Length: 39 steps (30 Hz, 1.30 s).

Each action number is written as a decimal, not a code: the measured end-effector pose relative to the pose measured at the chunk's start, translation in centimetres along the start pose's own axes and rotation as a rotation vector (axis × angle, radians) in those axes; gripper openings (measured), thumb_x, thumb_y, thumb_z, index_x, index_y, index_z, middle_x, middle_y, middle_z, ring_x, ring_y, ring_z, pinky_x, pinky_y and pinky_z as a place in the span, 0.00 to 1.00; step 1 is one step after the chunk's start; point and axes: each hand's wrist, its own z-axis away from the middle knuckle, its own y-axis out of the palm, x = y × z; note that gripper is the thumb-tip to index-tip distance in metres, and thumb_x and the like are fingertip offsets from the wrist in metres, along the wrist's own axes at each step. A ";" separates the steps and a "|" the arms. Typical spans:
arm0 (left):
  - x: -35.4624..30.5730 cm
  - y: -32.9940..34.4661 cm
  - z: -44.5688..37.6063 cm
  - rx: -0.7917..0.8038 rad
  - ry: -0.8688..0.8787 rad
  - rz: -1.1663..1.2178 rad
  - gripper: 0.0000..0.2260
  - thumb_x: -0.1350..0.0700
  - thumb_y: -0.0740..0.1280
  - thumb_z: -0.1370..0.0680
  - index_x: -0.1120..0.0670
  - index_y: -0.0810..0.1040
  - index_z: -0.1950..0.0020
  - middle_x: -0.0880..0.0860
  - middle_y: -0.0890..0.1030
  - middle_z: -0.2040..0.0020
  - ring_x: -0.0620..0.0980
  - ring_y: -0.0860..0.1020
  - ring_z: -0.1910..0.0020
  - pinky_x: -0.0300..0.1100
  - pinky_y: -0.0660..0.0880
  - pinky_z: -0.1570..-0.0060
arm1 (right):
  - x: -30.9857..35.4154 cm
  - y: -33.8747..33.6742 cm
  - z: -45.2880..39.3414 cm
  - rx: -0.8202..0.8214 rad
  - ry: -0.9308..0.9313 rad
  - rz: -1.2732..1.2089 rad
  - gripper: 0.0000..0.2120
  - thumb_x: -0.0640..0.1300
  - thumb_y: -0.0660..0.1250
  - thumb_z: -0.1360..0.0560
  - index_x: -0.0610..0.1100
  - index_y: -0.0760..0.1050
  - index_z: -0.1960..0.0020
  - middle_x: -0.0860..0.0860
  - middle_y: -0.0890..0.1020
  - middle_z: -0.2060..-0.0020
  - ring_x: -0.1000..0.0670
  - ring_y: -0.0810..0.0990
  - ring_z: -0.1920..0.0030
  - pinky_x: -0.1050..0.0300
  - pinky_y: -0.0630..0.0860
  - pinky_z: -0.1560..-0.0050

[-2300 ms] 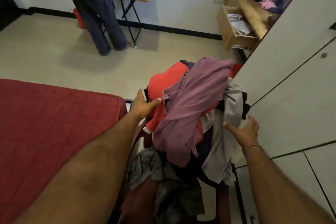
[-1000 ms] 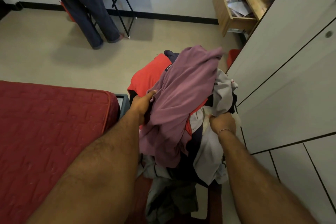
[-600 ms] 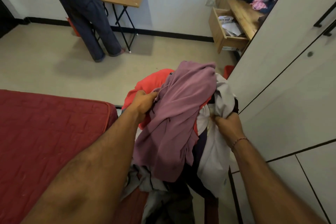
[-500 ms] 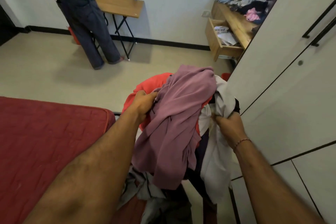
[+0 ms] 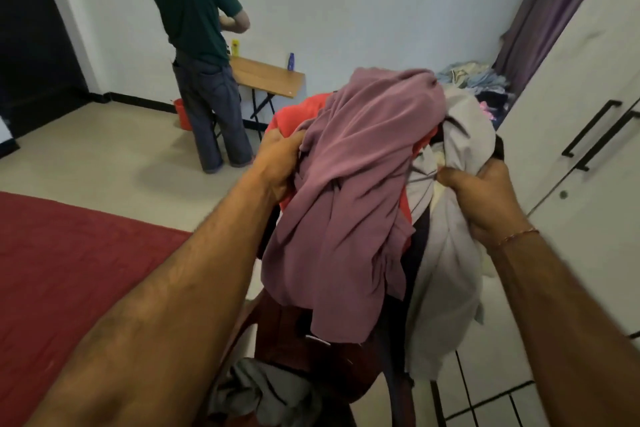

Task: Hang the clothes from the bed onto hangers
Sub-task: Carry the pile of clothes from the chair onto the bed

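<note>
- The bundle of clothes (image 5: 374,218) hung in the air between the two hands, beyond the edge of the red bed (image 5: 69,288) and beside the white wardrobe (image 5: 571,149). By its bulk it was probably moderately heavy, wholly soft and shapeless, and likely to shed pieces if either grip slackened.
- The mauve garment (image 5: 349,204) was draped over the top and fell toward the person between the hands. It looked light and limp, and it seemed the easiest piece to lift off first, best taken at a collar or shoulder seam, though neither could be made out.
- The pale grey garment (image 5: 446,288) trailed below the right hand. Soft and long, it seemed likely to drag.
- The orange garment (image 5: 294,118) sat just beyond the left hand, mostly covered.
- The left hand (image 5: 280,163) was closed, its fingers buried in the cloth at the bundle's left side.
- The right hand (image 5: 485,198) was clenched round a bunch of the grey fabric at the right side.
- Hidden: no hangers were in view, and what was in the bundle's core, how many pieces it held and its darker lower folds could not be made out.
- Another person (image 5: 204,55) stood well beyond the left hand at a small table (image 5: 270,76), back turned.
</note>
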 end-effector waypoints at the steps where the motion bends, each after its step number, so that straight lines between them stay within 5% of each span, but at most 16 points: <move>1: -1.7 -1.2 0.7 -0.003 0.032 0.004 0.07 0.62 0.72 0.21 0.66 0.82 0.47 0.56 0.85 0.63 0.51 0.85 0.59 0.47 0.82 0.57 | 1.7 1.1 0.1 0.012 -0.029 -0.002 0.17 0.30 0.72 0.27 0.45 0.81 0.41 0.52 0.86 0.51 0.51 0.87 0.52 0.54 0.83 0.52; 4: -7.3 -5.4 3.5 -0.039 0.143 0.012 0.03 0.64 0.71 0.21 0.62 0.83 0.53 0.55 0.82 0.66 0.50 0.82 0.64 0.46 0.80 0.57 | 6.4 5.1 0.8 0.060 -0.112 0.011 0.18 0.32 0.74 0.29 0.40 0.82 0.40 0.51 0.87 0.53 0.51 0.87 0.55 0.55 0.82 0.55; 9: -15.5 -15.1 11.1 -0.140 0.299 0.002 0.07 0.61 0.72 0.21 0.59 0.78 0.58 0.52 0.81 0.68 0.47 0.80 0.68 0.44 0.79 0.61 | 14.0 14.2 4.8 0.212 -0.247 -0.082 0.32 0.42 0.77 0.38 0.41 0.78 0.34 0.45 0.85 0.43 0.45 0.86 0.45 0.43 0.83 0.42; 13: -22.4 -26.5 21.7 -0.362 0.415 -0.049 0.12 0.62 0.71 0.21 0.57 0.79 0.65 0.50 0.78 0.71 0.46 0.77 0.71 0.42 0.77 0.64 | 20.2 26.1 12.3 0.410 -0.318 -0.177 0.28 0.37 0.74 0.35 0.41 0.78 0.34 0.44 0.85 0.43 0.45 0.86 0.45 0.45 0.83 0.44; 15: -25.1 -33.4 27.2 -0.526 0.454 -0.060 0.07 0.61 0.73 0.23 0.61 0.80 0.60 0.52 0.80 0.68 0.48 0.78 0.69 0.44 0.78 0.61 | 22.8 32.9 17.0 0.570 -0.321 -0.270 0.24 0.36 0.74 0.34 0.42 0.80 0.38 0.44 0.86 0.45 0.44 0.86 0.46 0.43 0.83 0.44; 17: -27.3 -39.4 32.3 -0.726 0.431 -0.071 0.14 0.58 0.74 0.26 0.67 0.80 0.48 0.54 0.82 0.62 0.49 0.80 0.65 0.42 0.79 0.61 | 24.4 39.9 21.6 0.692 -0.300 -0.315 0.20 0.35 0.74 0.35 0.41 0.82 0.43 0.44 0.87 0.49 0.44 0.87 0.49 0.41 0.84 0.45; 19: -27.8 -45.7 37.6 -0.996 0.365 -0.161 0.22 0.50 0.74 0.28 0.63 0.80 0.40 0.55 0.83 0.53 0.51 0.81 0.58 0.42 0.80 0.58 | 25.0 47.1 27.2 0.869 -0.260 -0.257 0.16 0.36 0.76 0.32 0.39 0.83 0.44 0.49 0.88 0.56 0.49 0.87 0.55 0.47 0.84 0.50; 21: -25.5 -52.7 43.1 -1.283 0.208 -0.278 0.31 0.43 0.73 0.27 0.60 0.77 0.31 0.58 0.82 0.39 0.56 0.81 0.41 0.46 0.78 0.40 | 23.9 53.4 33.0 1.147 -0.254 0.096 0.19 0.49 0.79 0.30 0.42 0.82 0.43 0.53 0.87 0.55 0.54 0.86 0.56 0.52 0.81 0.51; 23: -20.6 -59.3 48.4 -1.461 -0.136 -0.389 0.42 0.35 0.70 0.27 0.63 0.69 0.23 0.63 0.73 0.26 0.61 0.72 0.27 0.51 0.69 0.28 | 21.0 58.3 37.5 1.322 -0.409 0.705 0.45 0.68 0.77 0.37 0.42 0.74 0.29 0.46 0.81 0.36 0.44 0.82 0.41 0.48 0.78 0.40; 25: -15.1 -63.5 53.9 -1.591 -0.535 -0.578 0.51 0.28 0.66 0.30 0.61 0.62 0.19 0.63 0.62 0.20 0.63 0.62 0.21 0.59 0.61 0.24 | 17.1 61.3 41.9 1.305 -0.583 0.995 0.61 0.81 0.68 0.44 0.48 0.60 0.20 0.43 0.70 0.25 0.38 0.72 0.29 0.39 0.70 0.29; 27: -10.8 -64.0 57.5 -1.542 -0.717 -0.843 0.51 0.30 0.69 0.28 0.58 0.54 0.16 0.59 0.52 0.16 0.60 0.54 0.18 0.64 0.58 0.24 | 14.4 61.6 45.8 1.317 -0.612 1.017 0.56 0.80 0.63 0.36 0.53 0.51 0.17 0.45 0.61 0.19 0.37 0.64 0.23 0.32 0.61 0.25; 30: -5.7 -61.8 58.9 -1.257 -0.765 -1.062 0.50 0.33 0.69 0.25 0.55 0.46 0.15 0.56 0.43 0.15 0.58 0.46 0.16 0.66 0.54 0.23 | 10.6 60.4 49.3 1.431 -0.673 1.121 0.41 0.67 0.63 0.22 0.55 0.49 0.17 0.50 0.55 0.17 0.39 0.60 0.20 0.29 0.54 0.23; 35: -0.8 -57.7 54.8 -0.788 -0.660 -1.471 0.46 0.36 0.67 0.24 0.55 0.48 0.16 0.57 0.39 0.16 0.58 0.40 0.17 0.68 0.47 0.23 | 2.8 56.4 49.0 1.563 -0.624 1.256 0.40 0.63 0.62 0.21 0.59 0.45 0.17 0.53 0.46 0.16 0.41 0.54 0.18 0.32 0.52 0.21; 39: 2.1 -53.1 48.8 -0.544 -0.551 -1.544 0.44 0.38 0.65 0.22 0.55 0.46 0.15 0.56 0.37 0.16 0.57 0.38 0.17 0.69 0.44 0.23 | -3.4 50.8 46.2 1.541 -0.464 1.286 0.40 0.64 0.61 0.21 0.58 0.44 0.16 0.54 0.46 0.16 0.42 0.55 0.19 0.35 0.53 0.21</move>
